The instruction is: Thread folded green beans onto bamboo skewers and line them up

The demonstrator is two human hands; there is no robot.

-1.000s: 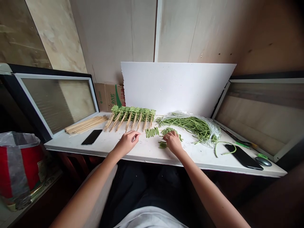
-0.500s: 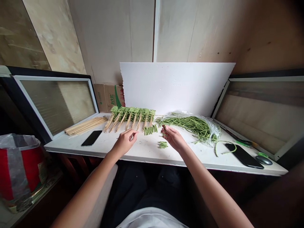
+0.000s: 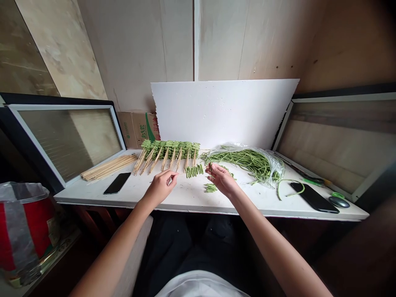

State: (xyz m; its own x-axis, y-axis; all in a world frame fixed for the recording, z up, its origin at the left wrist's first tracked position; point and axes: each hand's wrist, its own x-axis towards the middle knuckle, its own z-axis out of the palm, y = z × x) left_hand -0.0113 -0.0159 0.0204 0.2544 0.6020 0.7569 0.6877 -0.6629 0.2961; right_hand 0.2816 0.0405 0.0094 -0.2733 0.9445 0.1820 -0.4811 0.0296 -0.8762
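Note:
My left hand point(image 3: 160, 189) is shut on a thin bamboo skewer point(image 3: 167, 177), its tip pointing right. My right hand point(image 3: 222, 180) pinches a small cut piece of green yardlong bean point(image 3: 210, 167). Between my hands lies a short row of cut bean pieces point(image 3: 193, 170). A small heap of cut pieces point(image 3: 210, 188) sits just below my right hand, and more pieces point(image 3: 228, 169) lie partly hidden behind it. Finished bean skewers point(image 3: 169, 149) stand in a tight row at the back, their bare sticks fanning toward me.
Long beans point(image 3: 241, 160) lie in a clear plastic bag on the white table point(image 3: 185, 202). Bare skewers point(image 3: 109, 168) and a phone point(image 3: 117, 183) are on the left. Another phone point(image 3: 314, 197) lies on the right. A white foam board point(image 3: 222, 111) stands behind.
My right hand has lifted off the table and moved left, closer to my left hand. The view has tilted slightly, and the bean pieces on the table stay in place.

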